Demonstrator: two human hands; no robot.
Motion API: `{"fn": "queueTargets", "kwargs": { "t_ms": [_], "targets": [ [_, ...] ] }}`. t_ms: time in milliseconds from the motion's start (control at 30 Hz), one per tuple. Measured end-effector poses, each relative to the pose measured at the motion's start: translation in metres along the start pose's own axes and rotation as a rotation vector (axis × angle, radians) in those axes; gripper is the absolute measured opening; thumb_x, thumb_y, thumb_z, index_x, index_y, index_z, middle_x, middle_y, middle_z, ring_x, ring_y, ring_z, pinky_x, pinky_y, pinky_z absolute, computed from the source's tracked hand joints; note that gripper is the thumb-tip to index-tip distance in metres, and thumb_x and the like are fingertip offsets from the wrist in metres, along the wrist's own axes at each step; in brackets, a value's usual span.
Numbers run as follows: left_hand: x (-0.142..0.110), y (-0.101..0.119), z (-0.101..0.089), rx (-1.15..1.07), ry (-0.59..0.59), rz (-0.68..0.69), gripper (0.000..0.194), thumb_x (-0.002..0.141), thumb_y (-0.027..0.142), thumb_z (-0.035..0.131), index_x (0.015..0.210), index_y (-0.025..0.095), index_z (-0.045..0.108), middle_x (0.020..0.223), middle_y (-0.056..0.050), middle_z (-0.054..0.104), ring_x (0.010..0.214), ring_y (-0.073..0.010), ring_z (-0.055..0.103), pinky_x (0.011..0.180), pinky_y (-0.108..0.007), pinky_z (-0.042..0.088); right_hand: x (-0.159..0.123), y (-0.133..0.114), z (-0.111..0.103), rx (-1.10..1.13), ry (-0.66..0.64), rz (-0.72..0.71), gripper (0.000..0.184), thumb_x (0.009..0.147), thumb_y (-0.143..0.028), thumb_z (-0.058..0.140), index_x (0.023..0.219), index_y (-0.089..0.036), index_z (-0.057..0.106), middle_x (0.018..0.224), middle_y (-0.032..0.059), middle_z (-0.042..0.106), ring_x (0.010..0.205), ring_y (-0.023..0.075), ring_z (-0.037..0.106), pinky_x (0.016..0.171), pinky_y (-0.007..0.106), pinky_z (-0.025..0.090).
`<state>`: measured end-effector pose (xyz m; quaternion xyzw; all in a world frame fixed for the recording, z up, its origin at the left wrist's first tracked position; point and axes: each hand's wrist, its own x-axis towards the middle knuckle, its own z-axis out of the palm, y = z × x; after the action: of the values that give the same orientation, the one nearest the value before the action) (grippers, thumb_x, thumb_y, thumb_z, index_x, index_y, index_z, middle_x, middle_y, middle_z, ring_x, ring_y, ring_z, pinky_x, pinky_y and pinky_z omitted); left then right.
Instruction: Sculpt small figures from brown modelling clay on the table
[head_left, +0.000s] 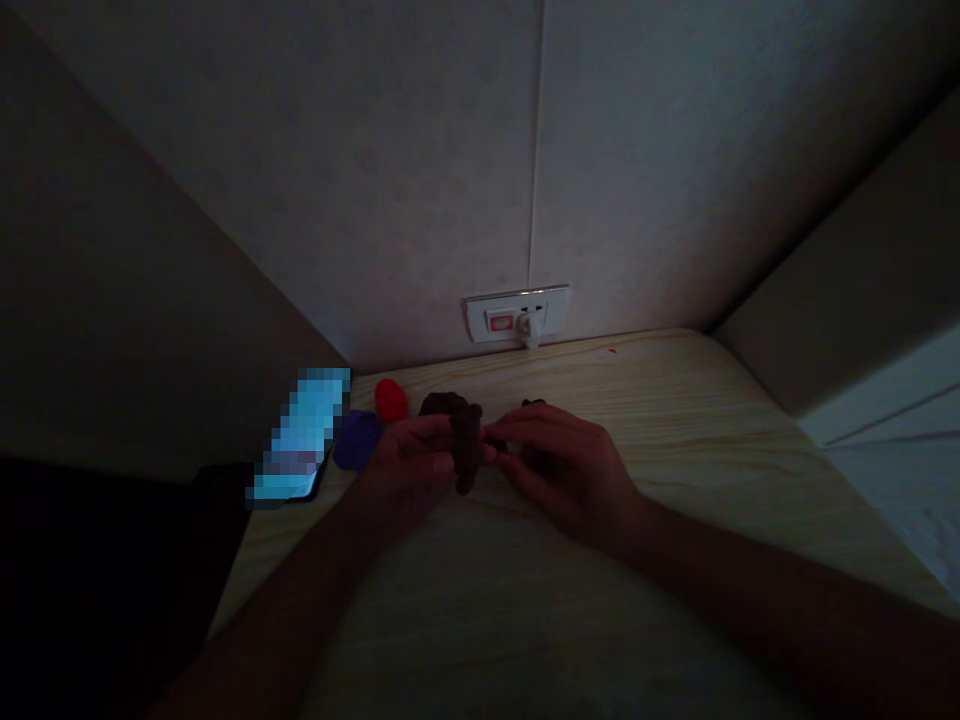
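In the dim head view, my left hand (405,465) is closed round a dark brown clay figure (467,450), held upright with a rounded knob at its lower end and small bumps on top. My right hand (566,465) comes in from the right. Its thumb and fingertips pinch a small dark piece (496,443) against or close beside the figure; I cannot tell whether the two touch. Just behind the figure lies a brown clay lump (442,402), partly hidden by it. A purple clay lump (356,440) and a red clay lump (391,400) sit left of my left hand.
A lit phone (307,435) with a blurred screen leans at the left edge of the wooden tabletop (660,420). A small black thing (533,402) shows behind my right hand. The wall socket (480,318) holds a white plug (529,328). A tiny red bit (612,351) lies near the wall.
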<state>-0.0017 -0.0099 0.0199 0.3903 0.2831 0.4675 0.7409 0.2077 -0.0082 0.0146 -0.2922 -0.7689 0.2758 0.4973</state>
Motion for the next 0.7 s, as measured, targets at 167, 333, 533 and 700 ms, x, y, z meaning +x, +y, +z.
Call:
{"fn": "queueTargets", "kwargs": {
  "t_ms": [167,333,533,700],
  "targets": [
    [-0.0001,0.0002,0.0005,-0.029,0.017,-0.017,0.031,0.068,0.024,0.091,0.097,0.018,0.084,0.082,-0.006,0.082,0.073,-0.0169,0.077,0.076,-0.024,0.058,-0.0021,0.0004,-0.0003,-0.028,0.014,-0.043,0.021,0.092,-0.012,0.069,0.112,-0.011,0.077,0.101,0.0135,0.076,0.087,0.0174,0.073,0.073,0.026,0.060],
    [-0.0003,0.0017,0.0012,0.007,0.033,-0.012,0.031,0.068,0.025,0.090,0.097,0.016,0.084,0.081,-0.006,0.082,0.072,-0.0185,0.076,0.075,-0.027,0.058,-0.0024,-0.0004,-0.0001,-0.077,0.040,-0.064,0.019,0.094,-0.015,0.069,0.111,-0.014,0.078,0.095,0.0110,0.076,0.081,0.0166,0.072,0.067,0.025,0.059],
    [0.0004,0.0020,0.0027,0.026,0.016,0.001,0.028,0.070,0.028,0.089,0.096,0.017,0.084,0.083,-0.007,0.081,0.081,-0.0236,0.077,0.081,-0.034,0.059,-0.0021,-0.0021,-0.0008,-0.113,0.016,-0.024,0.013,0.095,-0.017,0.067,0.103,-0.012,0.076,0.091,0.0107,0.075,0.075,0.0166,0.070,0.064,0.027,0.056],
    [0.0010,0.0004,0.0006,0.036,0.026,-0.014,0.029,0.069,0.027,0.089,0.096,0.016,0.084,0.085,-0.007,0.082,0.077,-0.0190,0.077,0.077,-0.026,0.058,-0.0036,-0.0002,0.0020,-0.130,0.015,-0.068,0.017,0.092,-0.015,0.069,0.108,-0.013,0.075,0.097,0.0114,0.075,0.078,0.0160,0.070,0.066,0.025,0.058]
  ]
}}
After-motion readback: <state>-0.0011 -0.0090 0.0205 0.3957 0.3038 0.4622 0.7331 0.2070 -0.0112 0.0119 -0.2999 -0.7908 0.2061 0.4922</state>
